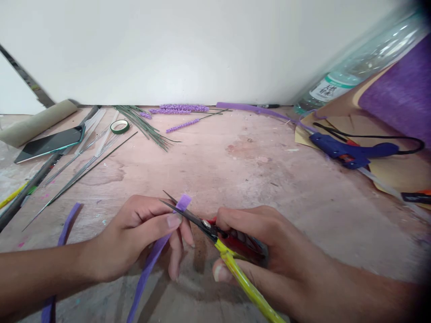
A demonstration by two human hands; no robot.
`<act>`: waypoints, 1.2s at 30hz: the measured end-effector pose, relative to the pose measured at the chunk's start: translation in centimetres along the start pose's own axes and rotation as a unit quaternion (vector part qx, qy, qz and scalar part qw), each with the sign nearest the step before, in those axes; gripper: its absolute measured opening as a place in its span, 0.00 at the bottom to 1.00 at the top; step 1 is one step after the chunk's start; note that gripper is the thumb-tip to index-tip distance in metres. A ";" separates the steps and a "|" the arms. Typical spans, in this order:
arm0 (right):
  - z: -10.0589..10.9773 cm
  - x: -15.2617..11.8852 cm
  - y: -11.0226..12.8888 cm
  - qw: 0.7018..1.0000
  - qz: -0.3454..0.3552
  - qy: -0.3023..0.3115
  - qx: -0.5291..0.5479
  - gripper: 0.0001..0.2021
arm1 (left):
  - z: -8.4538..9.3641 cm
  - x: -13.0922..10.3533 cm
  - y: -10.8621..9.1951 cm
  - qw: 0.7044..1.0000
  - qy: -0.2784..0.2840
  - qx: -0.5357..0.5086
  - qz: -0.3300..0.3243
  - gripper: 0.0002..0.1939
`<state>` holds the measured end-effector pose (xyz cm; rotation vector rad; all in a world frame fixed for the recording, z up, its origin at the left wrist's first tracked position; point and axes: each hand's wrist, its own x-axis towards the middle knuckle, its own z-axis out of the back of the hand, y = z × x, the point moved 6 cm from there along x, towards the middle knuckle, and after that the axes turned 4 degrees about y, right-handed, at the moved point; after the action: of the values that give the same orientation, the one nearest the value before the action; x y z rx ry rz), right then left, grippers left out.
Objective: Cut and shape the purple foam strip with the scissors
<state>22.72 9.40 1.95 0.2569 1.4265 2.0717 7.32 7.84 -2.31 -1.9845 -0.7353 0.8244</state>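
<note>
My left hand [148, 229] pinches a narrow purple felt strip [148, 273] between thumb and forefinger. The strip's short end sticks up past the fingertips, and the rest hangs down toward the bottom edge. My right hand [266, 251] grips scissors [232, 262] with one red and one yellow handle. Their dark blades are slightly parted and lie across the strip just above my left thumb. Whether the strip is cut through there cannot be made out. Another purple strip [69, 222] runs beneath my left forearm.
Green wire stems [144, 123], purple flower spikes [183, 109] and a green tape roll [120, 127] lie at the back. A phone [50, 143] and a cardboard tube [40, 122] are at left. On the right are a blue glue gun [346, 150] and a plastic bottle [353, 76].
</note>
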 end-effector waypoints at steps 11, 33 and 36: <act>-0.5 -0.3 -0.8 0.996 -0.022 0.020 0.079 0.07 | 0.2 -0.1 0.0 1.000 -0.009 0.008 0.012 0.16; -0.7 -0.1 -0.2 0.983 -0.022 0.036 0.179 0.10 | -0.1 0.1 0.2 0.999 0.026 -0.007 0.024 0.18; -0.5 0.0 -0.2 0.984 -0.006 0.037 0.176 0.10 | 0.0 0.0 0.2 1.000 0.019 -0.013 0.019 0.18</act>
<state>22.52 9.03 1.58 0.3143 1.8321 1.8249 7.40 7.75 -2.47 -2.0388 -0.6908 0.8008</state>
